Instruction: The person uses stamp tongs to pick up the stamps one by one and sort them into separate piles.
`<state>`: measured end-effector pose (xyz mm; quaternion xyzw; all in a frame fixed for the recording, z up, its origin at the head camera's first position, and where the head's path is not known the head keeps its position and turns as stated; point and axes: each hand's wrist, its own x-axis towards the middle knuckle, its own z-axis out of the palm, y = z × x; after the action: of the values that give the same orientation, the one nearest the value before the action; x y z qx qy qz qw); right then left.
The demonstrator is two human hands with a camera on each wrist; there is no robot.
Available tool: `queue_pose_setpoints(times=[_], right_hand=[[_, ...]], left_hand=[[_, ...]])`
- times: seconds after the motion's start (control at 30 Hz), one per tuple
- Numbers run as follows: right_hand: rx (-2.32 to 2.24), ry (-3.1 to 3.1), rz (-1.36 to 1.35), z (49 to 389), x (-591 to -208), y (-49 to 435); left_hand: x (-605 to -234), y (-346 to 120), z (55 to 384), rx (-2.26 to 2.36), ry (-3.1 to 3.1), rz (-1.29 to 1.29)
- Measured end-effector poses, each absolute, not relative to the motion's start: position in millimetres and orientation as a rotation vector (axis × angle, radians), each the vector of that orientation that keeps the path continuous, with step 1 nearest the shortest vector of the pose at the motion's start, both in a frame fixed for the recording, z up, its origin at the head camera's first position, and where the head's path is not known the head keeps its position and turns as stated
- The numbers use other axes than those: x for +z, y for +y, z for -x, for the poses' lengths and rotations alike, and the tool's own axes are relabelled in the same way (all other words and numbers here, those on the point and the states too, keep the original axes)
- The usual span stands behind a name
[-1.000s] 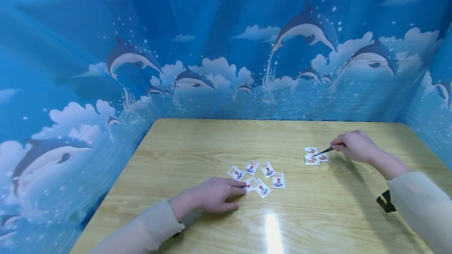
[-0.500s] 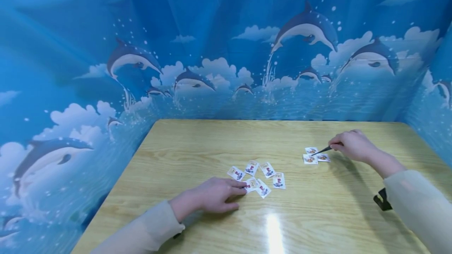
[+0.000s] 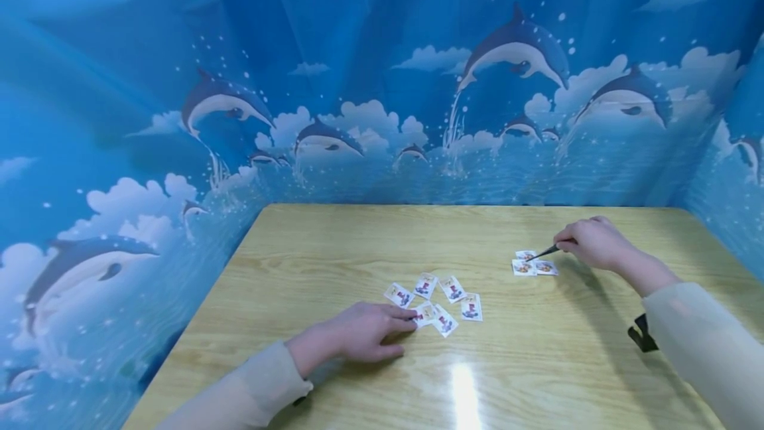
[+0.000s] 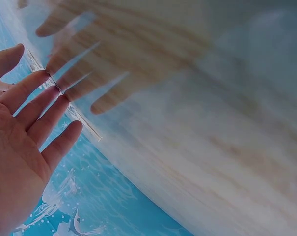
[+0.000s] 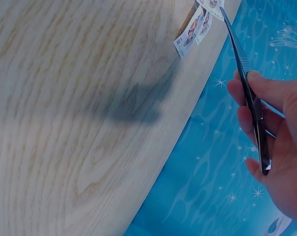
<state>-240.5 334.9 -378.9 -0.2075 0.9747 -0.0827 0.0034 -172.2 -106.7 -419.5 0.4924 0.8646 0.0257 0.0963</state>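
In the head view, the fingertips of my left hand (image 3: 364, 332) rest on the edge of a stamp (image 3: 426, 314) in a loose group at mid-table. Its fingers look spread and fairly straight in the left wrist view. My right hand (image 3: 593, 243) pinches a pair of dark tweezers (image 3: 547, 251) between thumb and fingers. The tweezers' tips reach over a cluster of 3 stamps: a front stamp (image 3: 523, 269), one beside it (image 3: 546, 268), and one behind (image 3: 525, 255), partly covered. The right wrist view shows the tweezers (image 5: 251, 93) touching or just above a stamp (image 5: 212, 6); I cannot tell which.
More stamps lie around the left group, among them a stamp (image 3: 471, 307) at its right end and a stamp (image 3: 398, 294) at its left. A wooden table (image 3: 334, 237) carries everything. Behind it hangs a blue dolphin-print curtain (image 3: 358, 85).
The front stamp of the right cluster has slid slightly left and away from me. The right hand and tweezers have shifted a little left. The left hand stays put.
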Motion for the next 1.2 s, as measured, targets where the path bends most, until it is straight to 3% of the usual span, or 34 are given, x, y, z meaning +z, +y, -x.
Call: queue_pose_setpoints(times=[0.53, 1.2], right_hand=[[-0.241, 3.058, 0.647, 240.4, -377.6, 334.2], [-0.346, 3.094, 0.821, 201.4, -392.7, 324.4]], left_hand=[[-419.7, -105.8, 171.8, 0.082, 2.561, -1.441], [-419.0, -106.6, 172.0, 0.068, 2.571, -1.463]])
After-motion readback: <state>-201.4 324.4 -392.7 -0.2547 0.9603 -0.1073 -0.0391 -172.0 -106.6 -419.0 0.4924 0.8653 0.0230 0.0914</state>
